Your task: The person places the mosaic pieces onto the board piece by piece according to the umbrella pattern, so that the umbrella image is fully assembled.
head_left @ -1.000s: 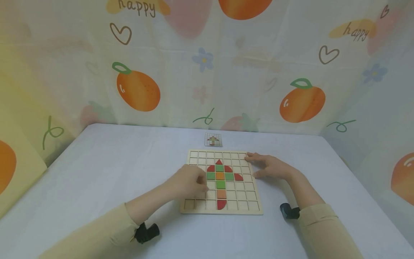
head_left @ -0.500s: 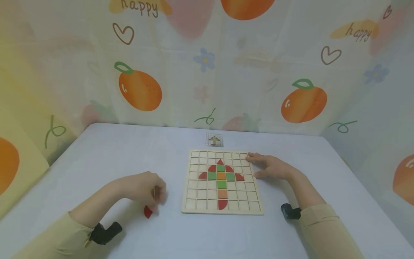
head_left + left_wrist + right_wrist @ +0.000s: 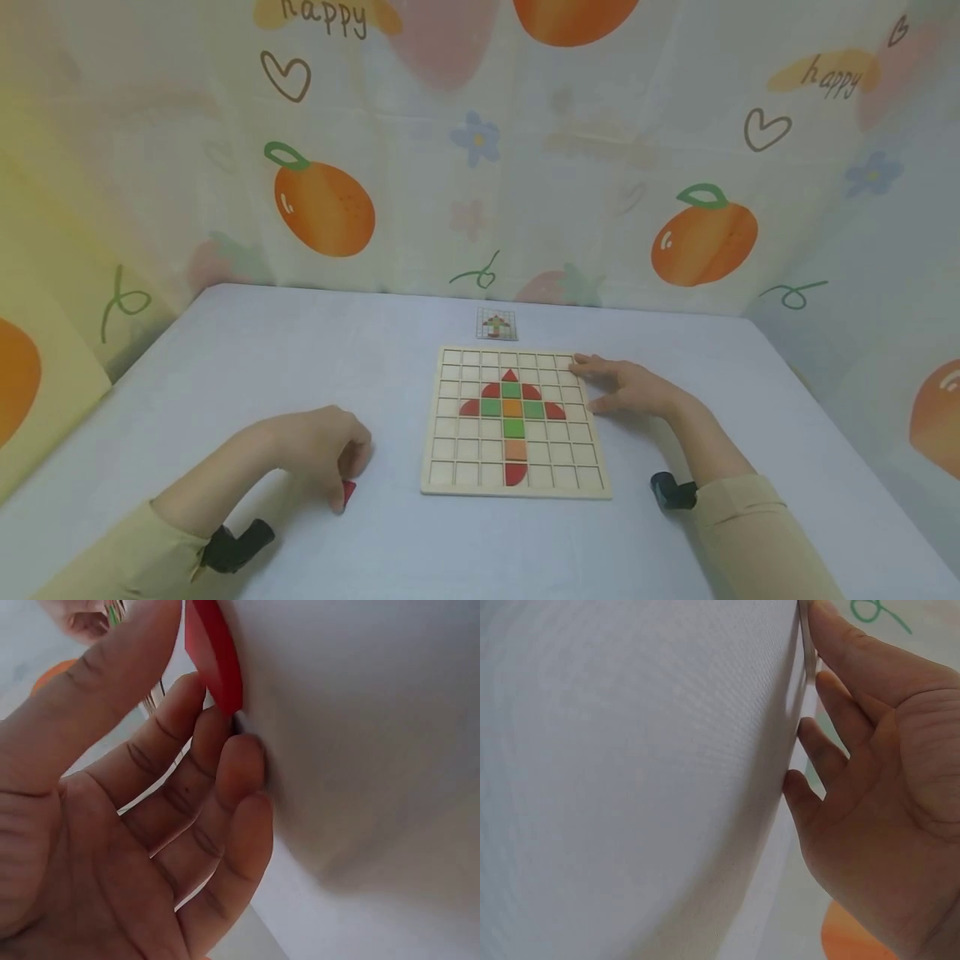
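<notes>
In the head view a wooden grid board (image 3: 465, 450) lies on the table, bearing red, green and orange pieces in an arrow-like figure. Left of the board, my left hand (image 3: 318, 446) is low over the cloth with a red piece (image 3: 348, 493) between thumb and fingers. That red piece (image 3: 214, 656) shows a curved edge in the left wrist view, with the fingertips (image 3: 244, 761) close to the cloth. My right hand (image 3: 633, 387) has its fingers spread, touching the board's right edge. The right wrist view shows its thumb against the board's edge (image 3: 808, 645).
A small picture card (image 3: 497, 324) with a similar figure lies behind the board. White cloth covers the table (image 3: 375, 358), which ends at a printed fabric backdrop (image 3: 420, 192). Black wrist cameras sit on both sleeves.
A red piece now sits at the left end of the board's figure. My left hand has moved left off the board to another red piece on the table. The right hand stays put.
</notes>
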`<state>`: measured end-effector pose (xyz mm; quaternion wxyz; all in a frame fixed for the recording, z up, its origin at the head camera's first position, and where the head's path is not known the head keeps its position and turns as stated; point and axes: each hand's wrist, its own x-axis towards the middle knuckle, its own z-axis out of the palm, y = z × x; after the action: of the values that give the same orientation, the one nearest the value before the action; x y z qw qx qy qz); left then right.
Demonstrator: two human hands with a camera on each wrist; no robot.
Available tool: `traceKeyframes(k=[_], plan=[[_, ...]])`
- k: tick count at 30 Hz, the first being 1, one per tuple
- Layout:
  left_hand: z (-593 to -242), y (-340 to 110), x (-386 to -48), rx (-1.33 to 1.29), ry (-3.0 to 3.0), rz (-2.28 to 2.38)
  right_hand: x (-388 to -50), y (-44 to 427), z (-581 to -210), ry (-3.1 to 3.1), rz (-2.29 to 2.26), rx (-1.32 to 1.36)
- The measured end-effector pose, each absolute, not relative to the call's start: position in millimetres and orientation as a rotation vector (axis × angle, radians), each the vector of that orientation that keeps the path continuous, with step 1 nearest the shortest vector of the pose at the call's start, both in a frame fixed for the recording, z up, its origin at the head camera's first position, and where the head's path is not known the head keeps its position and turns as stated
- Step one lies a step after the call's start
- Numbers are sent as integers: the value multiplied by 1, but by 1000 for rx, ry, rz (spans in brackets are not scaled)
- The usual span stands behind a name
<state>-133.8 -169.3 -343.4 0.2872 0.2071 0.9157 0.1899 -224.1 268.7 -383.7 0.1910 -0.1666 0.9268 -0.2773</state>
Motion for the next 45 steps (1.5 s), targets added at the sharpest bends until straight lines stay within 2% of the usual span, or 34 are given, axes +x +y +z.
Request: traceKeyframes(k=[8, 26, 45], plan=[[-349, -169, -133, 580, 2467, 554, -225, 268, -384, 2606, -776, -449], [-361, -166, -154, 835, 2489, 738, -225, 269, -383, 2611, -759, -484], [-350, -113, -159, 771, 2395, 961, -226, 269, -385, 2611, -766, -498]])
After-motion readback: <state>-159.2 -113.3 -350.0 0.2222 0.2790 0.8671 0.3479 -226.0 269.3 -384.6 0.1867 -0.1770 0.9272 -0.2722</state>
